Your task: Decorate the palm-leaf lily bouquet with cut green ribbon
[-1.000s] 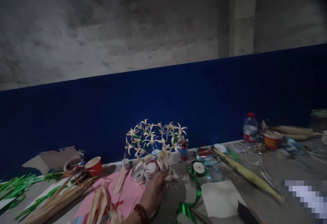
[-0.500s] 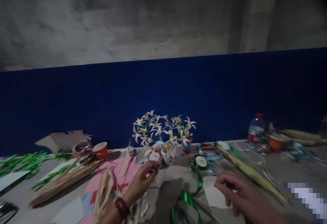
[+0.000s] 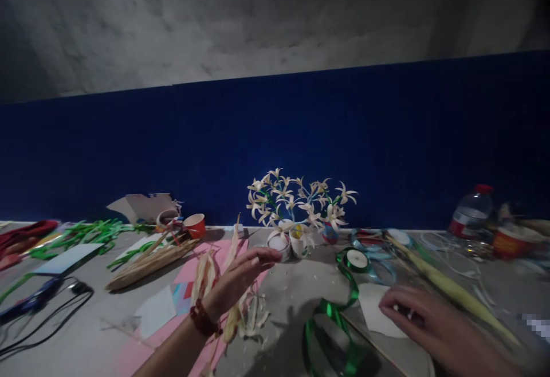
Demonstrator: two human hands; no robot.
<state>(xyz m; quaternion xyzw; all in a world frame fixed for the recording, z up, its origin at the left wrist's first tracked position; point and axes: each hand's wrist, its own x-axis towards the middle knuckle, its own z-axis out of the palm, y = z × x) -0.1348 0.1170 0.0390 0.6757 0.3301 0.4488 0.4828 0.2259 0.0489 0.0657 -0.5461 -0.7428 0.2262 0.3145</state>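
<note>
My left hand [image 3: 237,278] hovers over the pink paper [image 3: 201,285] with fingers stretched out toward a white tape roll [image 3: 278,243]; it holds nothing that I can see. Dried husk strips [image 3: 205,271] stand just behind and below it. My right hand [image 3: 423,322] rests at the lower right on a white sheet [image 3: 378,315], fingers curled with something small and pale between them. A bunch of pale husk flowers [image 3: 296,196] stands in small cups at the back, behind the left hand.
A green ribbon spool [image 3: 356,259] trails ribbon [image 3: 330,325] across the grey table. A red cup [image 3: 196,225], a bundle of sticks [image 3: 148,256], green leaves [image 3: 81,234] and black cables [image 3: 47,308] lie left. A corn ear [image 3: 447,288], water bottle [image 3: 470,213] and orange bowl [image 3: 511,240] are right.
The view has swung left. My left hand drew back from the tape roll and opened flat. My right hand came into view and settled on the white sheet.
</note>
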